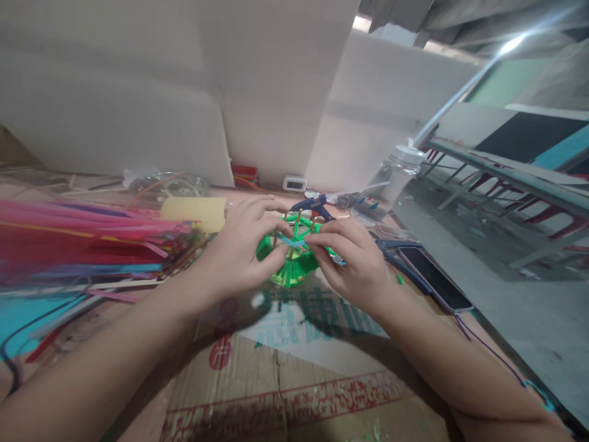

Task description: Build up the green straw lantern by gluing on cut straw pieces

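A small round green basket-like piece [289, 275], made of fuzzy green strips around upright wooden sticks, stands on a printed cardboard sheet [257, 380]. Across its top runs a short light-blue strip [296, 244] that looks like a pipe cleaner. My left hand [246, 242] reaches in from the left, thumb and fingers closed around the strip's left end. From the right, my right hand [352, 258] pinches its other end between thumb and fingertips. Both hands partly cover the green piece's sides.
A blue glue gun [309, 204] lies just behind. Left are bundled coloured pipe cleaners [101, 236], blurred, and a yellow roll [196, 213]. Right are dark-handled pliers or scissors [407, 267], a phone [436, 278] and a clear bottle [391, 181]. A small digital clock [294, 183] stands at the back.
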### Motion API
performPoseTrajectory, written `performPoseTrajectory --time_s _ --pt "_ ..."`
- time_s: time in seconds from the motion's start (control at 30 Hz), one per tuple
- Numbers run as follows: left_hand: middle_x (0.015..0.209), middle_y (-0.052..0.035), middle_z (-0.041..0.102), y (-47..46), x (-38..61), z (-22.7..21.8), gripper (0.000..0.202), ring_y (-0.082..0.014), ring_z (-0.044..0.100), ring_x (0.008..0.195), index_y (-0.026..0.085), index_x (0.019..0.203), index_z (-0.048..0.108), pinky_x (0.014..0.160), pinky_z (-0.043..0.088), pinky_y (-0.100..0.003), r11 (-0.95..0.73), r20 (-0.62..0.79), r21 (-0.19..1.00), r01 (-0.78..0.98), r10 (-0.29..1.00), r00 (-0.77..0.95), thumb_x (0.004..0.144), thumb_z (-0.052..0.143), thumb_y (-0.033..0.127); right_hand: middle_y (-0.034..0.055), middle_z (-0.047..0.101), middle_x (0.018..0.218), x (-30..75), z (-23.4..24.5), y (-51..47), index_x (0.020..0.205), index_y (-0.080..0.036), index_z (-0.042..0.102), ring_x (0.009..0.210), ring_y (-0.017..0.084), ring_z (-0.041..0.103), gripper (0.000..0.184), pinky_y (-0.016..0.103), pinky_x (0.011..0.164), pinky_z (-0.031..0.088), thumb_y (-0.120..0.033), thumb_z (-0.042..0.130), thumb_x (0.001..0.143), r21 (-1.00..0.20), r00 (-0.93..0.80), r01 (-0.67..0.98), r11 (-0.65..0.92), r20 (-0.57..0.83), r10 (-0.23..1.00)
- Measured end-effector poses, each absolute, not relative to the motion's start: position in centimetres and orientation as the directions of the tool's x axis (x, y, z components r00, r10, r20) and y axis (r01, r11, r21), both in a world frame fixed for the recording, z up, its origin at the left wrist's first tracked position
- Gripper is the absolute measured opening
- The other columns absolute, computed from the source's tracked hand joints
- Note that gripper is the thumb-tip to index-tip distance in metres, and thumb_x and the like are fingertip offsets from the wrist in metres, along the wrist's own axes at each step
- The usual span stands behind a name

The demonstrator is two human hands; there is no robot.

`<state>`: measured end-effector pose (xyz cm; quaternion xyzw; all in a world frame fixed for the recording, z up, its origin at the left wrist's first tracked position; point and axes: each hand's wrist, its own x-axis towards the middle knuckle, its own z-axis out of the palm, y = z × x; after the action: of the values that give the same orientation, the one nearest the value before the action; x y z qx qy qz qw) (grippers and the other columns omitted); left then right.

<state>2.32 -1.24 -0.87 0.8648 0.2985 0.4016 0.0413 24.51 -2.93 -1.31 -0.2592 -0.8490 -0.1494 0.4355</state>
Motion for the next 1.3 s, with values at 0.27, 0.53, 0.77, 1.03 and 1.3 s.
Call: performPoseTrajectory --time_s 0.27,0.53,0.77,1.03,1.3 --pt "0.126 -0.0118 0.063 -1.21 2.41 -0.98 0.013 -0.0283 0.054 0.125 0.018 0.096 0.067 0.11 0.039 -0.051 -0.813 0.663 0.312 0.491 0.557 0.501 0.087 0.057 0.018 0.0088 0.069 0.089 24.8 -1.2 -2.79 0.1 -0.016 0.069 0.085 0.02 0.063 0.016 0.037 0.077 0.056 -0.005 0.059 0.093 0.042 -0.519 0.565 0.824 0.794 0.315" --pt "0.129 -0.0082 0.063 -1.46 2.25 -0.31 0.015 -0.0267 0.053 0.129 0.022 0.098 0.066 0.114 0.039 -0.052 -0.832 0.715 0.264 0.488 0.509 0.48 0.087 0.058 0.016 0.0088 0.069 0.089 24.79 -1.19 -2.72 0.099 -0.015 0.069 0.085 0.02 0.063 0.017 0.036 0.077 0.054 -0.003 0.06 0.092 0.059 -0.537 0.544 0.837 0.791 0.293" --pt "0.13 -0.0064 0.063 -1.59 2.34 -0.46 0.015 -0.0271 0.052 0.13 0.023 0.095 0.067 0.114 0.038 -0.052 -0.843 0.736 0.193 0.502 0.463 0.493 0.085 0.061 0.013 0.0092 0.068 0.09 24.95 -1.27 -2.75 0.1 -0.015 0.068 0.086 0.02 0.063 0.015 0.037 0.077 0.054 -0.006 0.059 0.093 0.026 -0.522 0.554 0.832 0.789 0.323" --pt "0.131 -0.0067 0.062 -1.69 2.36 -0.52 0.015 -0.0268 0.051 0.131 0.024 0.097 0.066 0.115 0.038 -0.052 -0.837 0.726 0.188 0.514 0.471 0.5 0.087 0.062 0.015 0.0082 0.068 0.091 24.99 -1.31 -2.78 0.102 -0.018 0.067 0.088 0.021 0.063 0.017 0.039 0.079 0.055 -0.006 0.059 0.093 -0.004 -0.508 0.559 0.829 0.789 0.347" --pt "0.131 -0.0085 0.062 -1.93 2.45 -0.46 0.014 -0.0293 0.05 0.133 0.023 0.097 0.068 0.115 0.037 -0.053 -0.838 0.732 0.162 0.521 0.456 0.505 0.088 0.061 0.016 0.0087 0.067 0.091 25.09 -1.47 -2.66 0.101 -0.017 0.066 0.087 0.021 0.063 0.019 0.04 0.079 0.055 -0.004 0.058 0.092 0.012 -0.52 0.555 0.832 0.785 0.336"
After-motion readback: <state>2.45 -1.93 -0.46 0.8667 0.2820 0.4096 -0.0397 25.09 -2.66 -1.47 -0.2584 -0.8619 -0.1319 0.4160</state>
